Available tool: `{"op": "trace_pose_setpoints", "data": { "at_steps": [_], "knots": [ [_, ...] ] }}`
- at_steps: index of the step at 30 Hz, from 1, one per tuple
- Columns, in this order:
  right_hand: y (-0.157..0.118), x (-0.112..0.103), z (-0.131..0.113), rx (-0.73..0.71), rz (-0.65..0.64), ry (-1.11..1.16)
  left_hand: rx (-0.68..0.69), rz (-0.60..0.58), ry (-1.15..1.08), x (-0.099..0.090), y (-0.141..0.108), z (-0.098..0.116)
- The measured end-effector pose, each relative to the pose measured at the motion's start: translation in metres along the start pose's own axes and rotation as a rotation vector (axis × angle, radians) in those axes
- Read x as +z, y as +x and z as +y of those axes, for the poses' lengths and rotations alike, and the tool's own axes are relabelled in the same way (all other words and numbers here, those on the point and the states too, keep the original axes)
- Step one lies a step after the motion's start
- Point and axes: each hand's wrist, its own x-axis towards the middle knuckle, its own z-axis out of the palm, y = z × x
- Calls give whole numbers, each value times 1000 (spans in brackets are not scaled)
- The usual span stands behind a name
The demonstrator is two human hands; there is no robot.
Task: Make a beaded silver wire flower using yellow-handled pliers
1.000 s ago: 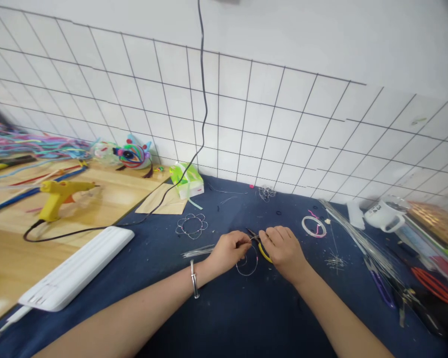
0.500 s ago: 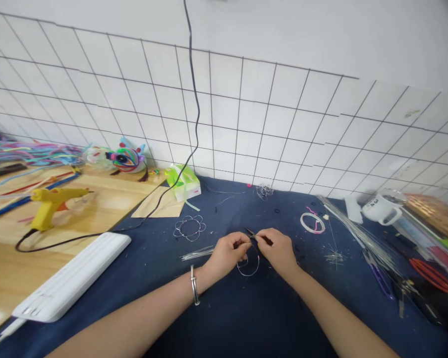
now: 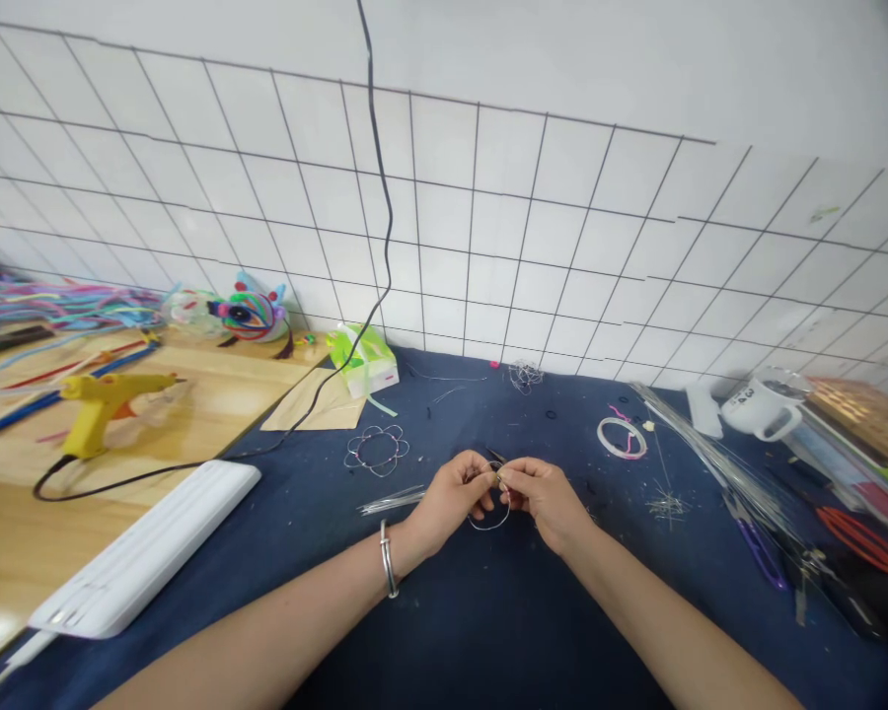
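Observation:
Between my hands is a thin wire ring (image 3: pixel 490 527), its lower curve hanging below the fingers. My left hand (image 3: pixel 455 498), with a silver bangle at the wrist, pinches the ring's upper part. Close beside it, my right hand (image 3: pixel 544 496) pinches the wire too, fingertips almost meeting the left ones. A dark pointed tool tip (image 3: pixel 496 457) shows just behind the fingers; the rest of it is hidden. To the left lies a flower-shaped wire piece (image 3: pixel 377 451) with small reddish marks. A bundle of short cut wires (image 3: pixel 391 501) sits beside my left hand.
On the left are a yellow glue gun (image 3: pixel 111 399), a white power strip (image 3: pixel 148 552) and a tissue pack (image 3: pixel 365 360). Rightward lie a clear coil (image 3: pixel 622 439), long wires (image 3: pixel 703 454), purple-handled pliers (image 3: pixel 761 552) and a white mug (image 3: pixel 766 406). A black cable (image 3: pixel 385 217) hangs in front.
My right hand has shifted slightly left and its fingers now sit closer against the left fingertips. The ring has turned and risen a little. The view has shifted slightly.

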Motion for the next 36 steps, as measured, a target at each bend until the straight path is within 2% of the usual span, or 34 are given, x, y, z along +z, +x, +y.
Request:
{"op": "trace_pose_setpoints", "data": {
  "at_steps": [3,9,12,17,22,25,28,30,32,36],
  "knots": [
    [-1,1,0,12,-7,33,8,-12,7,-1,1,1],
    [1,1,2,44,-48,47,86,71,37,1,0,0],
    [2,0,3,56,-78,28,107,47,17,2,1,1],
    [0,0,-1,38,-109,-86,108,-20,30,1,1,6],
    [-2,-9,-15,-25,-116,-299,104,28,-11,-5,2,8],
    [-5,-17,-17,-143,-30,-572,97,96,-37,-8,3,9],
    [-10,-21,-9,-350,98,-1278,105,144,-63,-11,4,10],
    [-13,-23,0,-400,112,-1529,103,155,-96,-12,5,11],
    [-14,-23,7,-429,124,-1635,85,146,-145,-13,6,12],
    [-7,-28,10,-495,225,-1699,49,119,-200,-16,8,12]
  ]
}}
